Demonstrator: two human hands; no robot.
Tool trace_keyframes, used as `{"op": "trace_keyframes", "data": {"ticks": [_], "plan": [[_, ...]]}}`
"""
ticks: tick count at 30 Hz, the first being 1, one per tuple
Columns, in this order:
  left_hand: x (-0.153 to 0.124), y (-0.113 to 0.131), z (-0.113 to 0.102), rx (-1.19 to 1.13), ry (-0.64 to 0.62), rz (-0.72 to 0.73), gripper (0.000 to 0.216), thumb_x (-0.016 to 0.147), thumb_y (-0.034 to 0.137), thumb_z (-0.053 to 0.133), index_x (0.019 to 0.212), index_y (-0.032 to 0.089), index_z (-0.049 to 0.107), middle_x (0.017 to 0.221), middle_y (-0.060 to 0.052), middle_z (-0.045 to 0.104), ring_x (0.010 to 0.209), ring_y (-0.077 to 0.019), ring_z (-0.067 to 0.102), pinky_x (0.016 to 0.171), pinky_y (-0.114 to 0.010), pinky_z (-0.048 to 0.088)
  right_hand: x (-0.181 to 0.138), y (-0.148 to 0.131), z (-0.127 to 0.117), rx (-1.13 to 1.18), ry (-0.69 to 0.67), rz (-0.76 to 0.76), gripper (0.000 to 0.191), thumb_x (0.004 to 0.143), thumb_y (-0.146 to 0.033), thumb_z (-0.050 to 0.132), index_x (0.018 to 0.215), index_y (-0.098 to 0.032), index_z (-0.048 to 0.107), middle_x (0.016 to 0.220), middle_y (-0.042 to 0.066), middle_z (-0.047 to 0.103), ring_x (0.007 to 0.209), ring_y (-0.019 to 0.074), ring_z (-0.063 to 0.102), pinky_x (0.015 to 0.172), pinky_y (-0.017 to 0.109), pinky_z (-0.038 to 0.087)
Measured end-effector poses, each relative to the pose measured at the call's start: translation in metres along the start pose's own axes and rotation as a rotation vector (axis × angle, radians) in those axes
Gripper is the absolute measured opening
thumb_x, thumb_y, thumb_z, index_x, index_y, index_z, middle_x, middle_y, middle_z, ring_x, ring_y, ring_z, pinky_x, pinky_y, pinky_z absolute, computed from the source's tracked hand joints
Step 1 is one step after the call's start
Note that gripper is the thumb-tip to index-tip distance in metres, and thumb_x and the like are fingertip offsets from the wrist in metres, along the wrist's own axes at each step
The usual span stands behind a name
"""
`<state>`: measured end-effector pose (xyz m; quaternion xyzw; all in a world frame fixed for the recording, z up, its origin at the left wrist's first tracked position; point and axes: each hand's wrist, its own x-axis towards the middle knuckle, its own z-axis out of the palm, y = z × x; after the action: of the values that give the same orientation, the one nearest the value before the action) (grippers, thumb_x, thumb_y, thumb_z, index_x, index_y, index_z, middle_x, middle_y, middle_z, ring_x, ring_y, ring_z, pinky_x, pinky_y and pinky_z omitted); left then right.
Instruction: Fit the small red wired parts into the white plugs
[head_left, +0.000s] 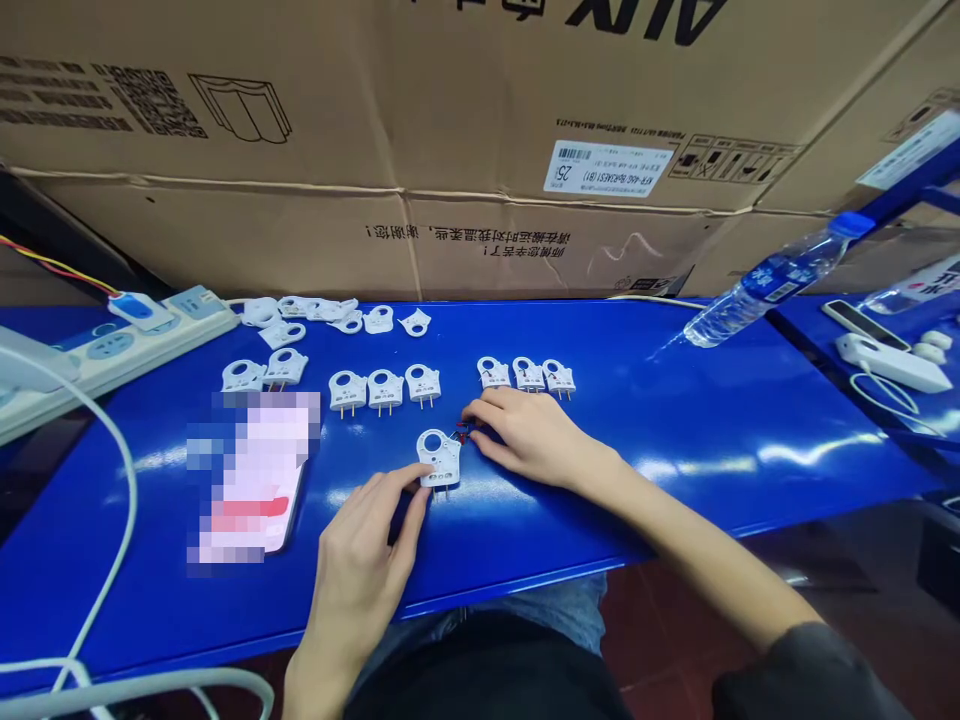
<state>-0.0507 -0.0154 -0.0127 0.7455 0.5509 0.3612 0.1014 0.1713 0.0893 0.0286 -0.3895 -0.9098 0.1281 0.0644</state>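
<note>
My left hand (364, 550) pinches the lower left edge of a white plug housing (442, 462) between thumb and finger. The housing has a round ring opening at the top and metal prongs pointing toward me. My right hand (532, 432) has its fingertips closed on a small red and black part (461, 431) with thin leads, right beside the housing's upper right corner. Whether the leads touch the housing I cannot tell. Just behind the right hand stand three similar plug housings (529, 374), each with small dark parts inside. Three more pronged housings (385, 390) lie to the left.
A phone (294, 500) lies left of my left hand. Several white covers (379, 319) are scattered at the back, near a white power strip (150, 350) with cables. A water bottle (772, 285) leans at the right. A large cardboard box (480, 120) walls off the blue table's back.
</note>
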Motion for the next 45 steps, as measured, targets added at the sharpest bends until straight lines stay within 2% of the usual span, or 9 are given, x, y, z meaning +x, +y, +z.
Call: {"op": "trace_keyframes", "data": {"ticks": [9, 15, 20, 24, 29, 35, 41, 45], "plan": [[-0.001, -0.001, 0.001, -0.004, -0.015, -0.012, 0.022, 0.104, 0.026, 0.058, 0.126, 0.025, 0.063, 0.107, -0.003, 0.076, 0.094, -0.0168, 0.072, 0.090, -0.031, 0.054, -0.001, -0.003, -0.003, 0.048, 0.005, -0.008, 0.012, 0.103, -0.025, 0.058, 0.111, -0.018, 0.063, 0.106, 0.008, 0.071, 0.095, 0.0218, 0.065, 0.072, 0.031, 0.043], [0.000, -0.001, 0.002, 0.001, -0.008, -0.018, 0.021, 0.104, 0.028, 0.058, 0.124, 0.025, 0.063, 0.105, -0.003, 0.075, 0.092, -0.0174, 0.073, 0.086, -0.030, 0.055, -0.001, -0.005, -0.002, 0.004, -0.044, -0.013, 0.022, 0.103, -0.036, 0.063, 0.112, -0.017, 0.064, 0.109, 0.009, 0.070, 0.093, 0.0220, 0.065, 0.066, 0.030, 0.038], [-0.001, -0.001, 0.001, -0.001, -0.018, -0.014, 0.021, 0.104, 0.029, 0.057, 0.125, 0.025, 0.063, 0.105, -0.002, 0.076, 0.092, -0.0173, 0.073, 0.085, -0.031, 0.056, -0.001, -0.003, 0.001, 0.013, -0.036, -0.027, 0.015, 0.104, -0.030, 0.059, 0.108, -0.018, 0.066, 0.106, 0.008, 0.070, 0.089, 0.0203, 0.064, 0.063, 0.030, 0.035], [-0.001, -0.004, 0.001, 0.003, -0.022, -0.001, 0.021, 0.104, 0.029, 0.057, 0.124, 0.025, 0.064, 0.104, -0.002, 0.076, 0.092, -0.0179, 0.073, 0.085, -0.032, 0.056, 0.000, -0.003, 0.000, 0.062, 0.016, 0.013, 0.007, 0.101, -0.021, 0.058, 0.102, -0.019, 0.064, 0.102, 0.007, 0.069, 0.088, 0.0196, 0.062, 0.067, 0.030, 0.038], [-0.001, -0.007, 0.001, 0.004, -0.041, 0.012, 0.023, 0.104, 0.029, 0.057, 0.125, 0.025, 0.063, 0.103, -0.003, 0.076, 0.092, -0.0190, 0.073, 0.083, -0.032, 0.056, -0.001, -0.004, -0.002, 0.183, 0.144, 0.071, 0.003, 0.099, -0.018, 0.059, 0.098, -0.020, 0.061, 0.097, 0.004, 0.068, 0.088, 0.0188, 0.062, 0.075, 0.030, 0.043], [-0.001, -0.005, 0.001, 0.016, -0.055, 0.042, 0.021, 0.104, 0.026, 0.057, 0.124, 0.025, 0.063, 0.102, -0.002, 0.075, 0.091, -0.0176, 0.071, 0.085, -0.031, 0.053, -0.002, -0.004, -0.001, 0.355, 0.255, 0.063, 0.018, 0.102, -0.017, 0.053, 0.116, -0.021, 0.064, 0.106, 0.005, 0.069, 0.093, 0.0187, 0.064, 0.085, 0.032, 0.049], [0.001, -0.002, 0.000, 0.028, -0.041, 0.085, 0.021, 0.103, 0.022, 0.058, 0.123, 0.024, 0.062, 0.106, -0.003, 0.076, 0.091, -0.0176, 0.070, 0.087, -0.031, 0.051, -0.001, -0.010, -0.005, 0.535, 0.279, 0.048, 0.014, 0.100, -0.015, 0.056, 0.102, -0.021, 0.069, 0.102, 0.003, 0.072, 0.093, 0.0172, 0.067, 0.089, 0.032, 0.052], [0.001, -0.003, 0.000, 0.029, -0.044, 0.091, 0.022, 0.103, 0.022, 0.059, 0.124, 0.023, 0.062, 0.106, -0.003, 0.075, 0.092, -0.0175, 0.070, 0.087, -0.031, 0.051, -0.002, -0.013, -0.006, 0.639, 0.213, 0.026, 0.011, 0.098, -0.014, 0.060, 0.102, -0.021, 0.068, 0.101, 0.001, 0.075, 0.093, 0.0159, 0.070, 0.087, 0.030, 0.053]]}}
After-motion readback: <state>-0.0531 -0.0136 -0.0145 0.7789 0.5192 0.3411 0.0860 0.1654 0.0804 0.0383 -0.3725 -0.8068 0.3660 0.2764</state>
